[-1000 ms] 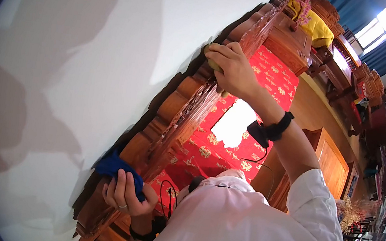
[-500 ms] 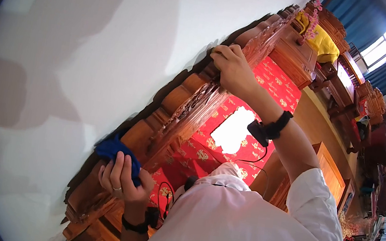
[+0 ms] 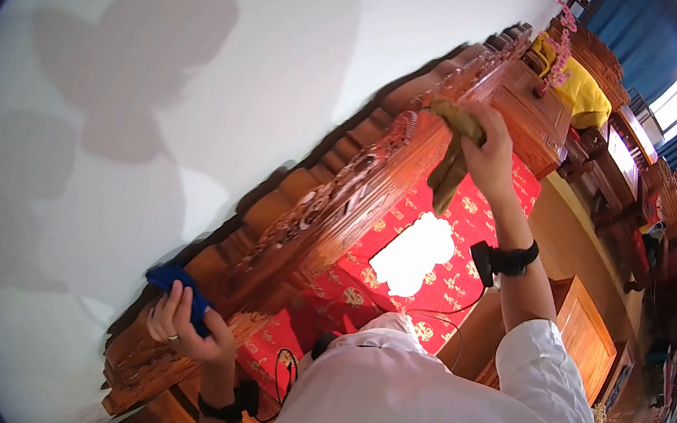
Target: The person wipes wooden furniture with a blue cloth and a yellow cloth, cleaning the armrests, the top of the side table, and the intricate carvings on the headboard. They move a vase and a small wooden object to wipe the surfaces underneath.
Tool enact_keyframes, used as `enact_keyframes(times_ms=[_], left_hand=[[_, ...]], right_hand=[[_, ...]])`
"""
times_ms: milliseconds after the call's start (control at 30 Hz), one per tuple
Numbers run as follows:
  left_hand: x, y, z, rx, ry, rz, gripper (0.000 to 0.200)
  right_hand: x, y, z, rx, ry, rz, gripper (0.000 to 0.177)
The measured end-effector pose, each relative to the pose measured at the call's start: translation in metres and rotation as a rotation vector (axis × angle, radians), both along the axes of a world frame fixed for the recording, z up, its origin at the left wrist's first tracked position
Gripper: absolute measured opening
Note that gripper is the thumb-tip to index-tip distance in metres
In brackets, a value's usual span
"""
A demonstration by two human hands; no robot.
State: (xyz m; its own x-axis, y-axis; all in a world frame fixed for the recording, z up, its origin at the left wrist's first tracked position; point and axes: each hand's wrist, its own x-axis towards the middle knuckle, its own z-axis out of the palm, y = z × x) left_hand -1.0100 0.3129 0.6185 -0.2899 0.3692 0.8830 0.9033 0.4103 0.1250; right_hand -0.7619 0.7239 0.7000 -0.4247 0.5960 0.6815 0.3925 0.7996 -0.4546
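Observation:
My left hand (image 3: 188,330) is closed on a blue cloth (image 3: 170,276) against the lower left part of a carved wooden backrest (image 3: 269,210). A ring shows on one of its fingers. Higher up and to the right, my right hand (image 3: 490,151) grips an olive-brown cloth (image 3: 452,162). One end of that cloth touches the carved face of the wood, and the rest hangs down over the red patterned seat cover (image 3: 469,204). Both wrists wear black bands with small devices.
A white wall (image 3: 292,49) with shadows stands behind the backrest. Next to the seat is a wooden side cabinet (image 3: 530,109) with pink flowers (image 3: 562,48). Beyond it are a yellow cloth (image 3: 584,95) and more furniture. A bright white patch (image 3: 412,255) lies on the red cover.
My right hand has moved from the backrest's top edge to its carved front, and the olive-brown cloth now shows in it. My left hand and the blue cloth have shifted slightly down and left.

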Motion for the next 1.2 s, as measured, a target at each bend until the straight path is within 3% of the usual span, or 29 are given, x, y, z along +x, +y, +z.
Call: enact_keyframes(times_ms=[33, 100, 133, 167, 233, 333, 467, 567, 633, 667, 700, 767, 900, 1033, 1133, 1200], left_hand=[[0.003, 0.006, 0.002, -0.006, -0.024, 0.016, 0.033], [0.010, 0.023, 0.007, -0.019, -0.055, -0.003, 0.032], [0.013, 0.033, 0.010, -0.045, -0.059, -0.008, 0.031], [0.016, 0.044, 0.012, -0.069, -0.061, -0.011, 0.030], [0.024, 0.069, 0.015, -0.132, -0.044, 0.007, 0.029], [0.034, 0.102, 0.014, -0.156, -0.046, 0.022, 0.027], [0.039, 0.128, 0.010, -0.058, -0.023, 0.086, 0.025], [0.039, 0.126, 0.000, -0.030, -0.017, 0.146, 0.024], [0.033, 0.123, -0.009, -0.033, 0.070, 0.204, 0.024], [0.034, 0.123, -0.011, -0.056, 0.078, 0.234, 0.027], [0.034, 0.122, -0.012, -0.063, 0.084, 0.239, 0.027], [0.032, 0.121, -0.012, -0.055, 0.096, 0.212, 0.026], [0.034, 0.124, -0.017, -0.007, 0.058, 0.217, 0.030], [0.032, 0.123, -0.018, -0.032, 0.059, 0.223, 0.029], [0.035, 0.125, -0.014, -0.038, 0.080, 0.234, 0.027], [0.035, 0.126, -0.014, -0.062, 0.100, 0.242, 0.027]], right_hand=[[0.008, 0.019, -0.006, -0.006, -0.001, -0.010, 0.043], [0.021, 0.057, -0.019, -0.219, 0.205, -0.258, 0.038], [0.030, 0.069, -0.015, -0.520, 0.334, -0.163, 0.035], [0.037, 0.085, -0.018, -0.522, 0.345, -0.165, 0.035], [0.051, 0.118, -0.025, -0.806, 0.581, -0.090, 0.032], [0.058, 0.160, -0.035, -0.860, 0.822, 0.010, 0.022], [0.057, 0.219, -0.036, -0.907, 0.969, -0.004, 0.025], [0.045, 0.269, -0.037, -0.828, 0.995, 0.048, 0.026], [0.030, 0.302, -0.032, -0.657, 0.865, 0.044, 0.030], [0.024, 0.316, -0.031, -0.582, 0.683, 0.023, 0.033], [0.017, 0.319, -0.033, -0.592, 0.686, 0.026, 0.033], [-0.008, 0.314, -0.035, -0.441, 0.268, -0.057, 0.033], [-0.047, 0.256, -0.059, 0.227, 0.181, -0.023, 0.027], [-0.066, 0.175, -0.052, 0.027, 0.345, 0.128, 0.023], [-0.066, 0.152, -0.043, -0.094, 0.315, 0.254, 0.023], [-0.073, 0.124, -0.048, 0.045, 0.266, 0.310, 0.028]])
